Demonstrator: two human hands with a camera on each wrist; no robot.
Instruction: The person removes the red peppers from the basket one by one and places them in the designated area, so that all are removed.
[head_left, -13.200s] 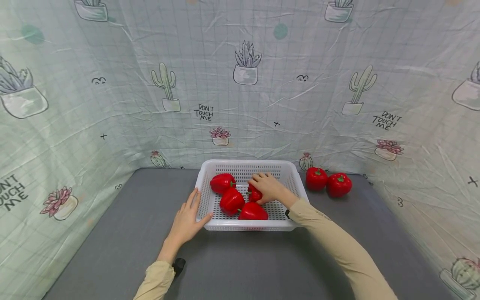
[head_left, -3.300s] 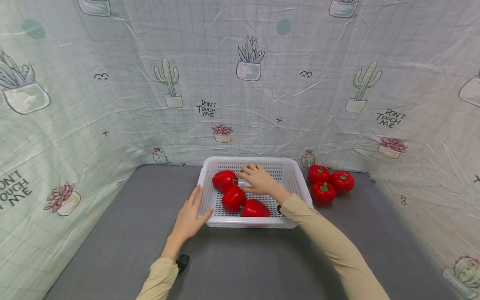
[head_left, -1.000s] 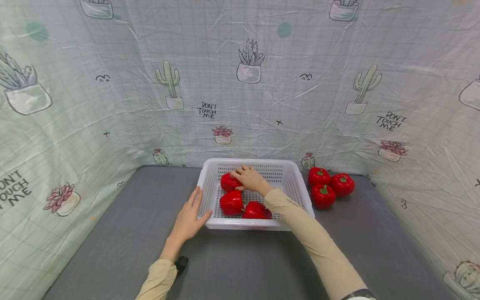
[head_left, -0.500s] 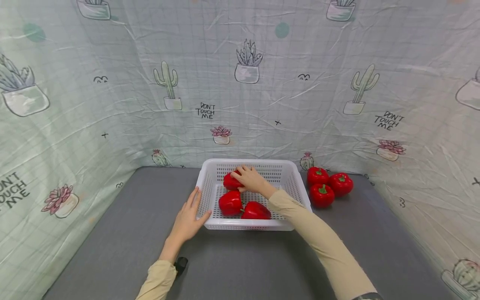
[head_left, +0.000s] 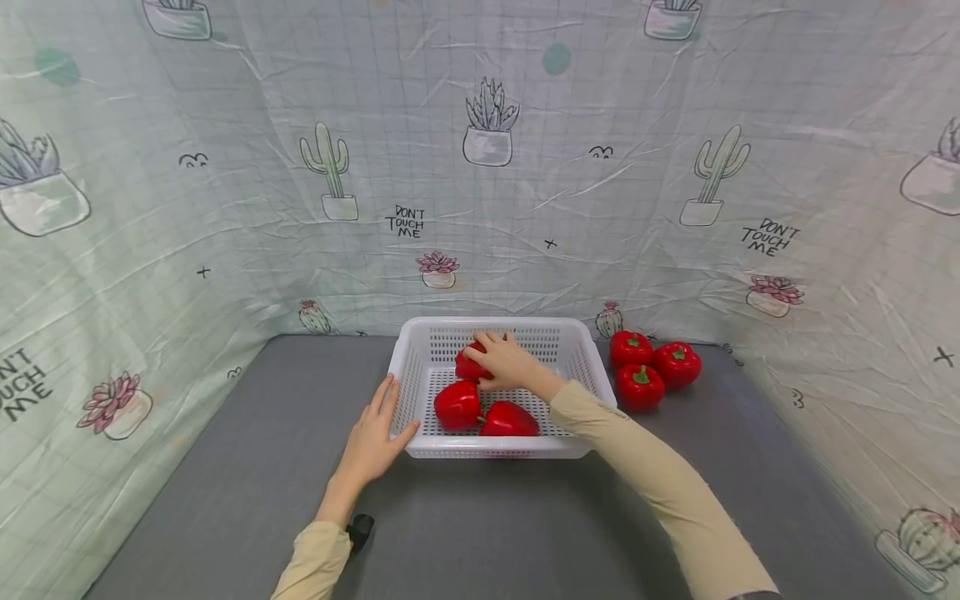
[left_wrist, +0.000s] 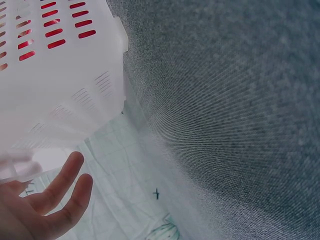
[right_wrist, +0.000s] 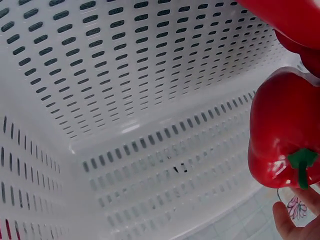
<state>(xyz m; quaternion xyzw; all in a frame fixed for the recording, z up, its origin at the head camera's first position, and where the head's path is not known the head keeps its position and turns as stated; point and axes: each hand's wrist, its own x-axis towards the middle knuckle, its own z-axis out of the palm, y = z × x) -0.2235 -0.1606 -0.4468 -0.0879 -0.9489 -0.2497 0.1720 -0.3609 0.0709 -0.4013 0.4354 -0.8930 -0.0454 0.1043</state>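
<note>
1. The right hand [head_left: 504,362] reaches into the white slotted basket [head_left: 577,358] and curls its fingers round a red bell pepper [head_left: 469,367] near the basket's far wall; the pepper shows at the hand's left, partly covered by the fingers.
2. In the right wrist view the held pepper [right_wrist: 285,145] fills the right side, its green stem pointing down toward a fingertip [right_wrist: 282,220], with the basket's perforated floor and wall [right_wrist: 125,100] behind it.
3. The left hand [head_left: 372,437] lies against the basket's near left corner, fingers straight and relaxed along the outer wall, thumb at the front rim; it grips nothing.
4. The left wrist view shows those fingers [left_wrist: 60,190] spread beside the basket's outer wall [left_wrist: 60,90], above the grey table [left_wrist: 240,100].
5. Two more red peppers lie in the basket, nearer the person than the held one: one on the left [head_left: 457,405], one at the front [head_left: 508,420], touching each other.
6. Three red peppers [head_left: 651,368] sit in a close cluster on the table just right of the basket.
7. A cactus-printed cloth [head_left: 480,167] walls the table on three sides.
</note>
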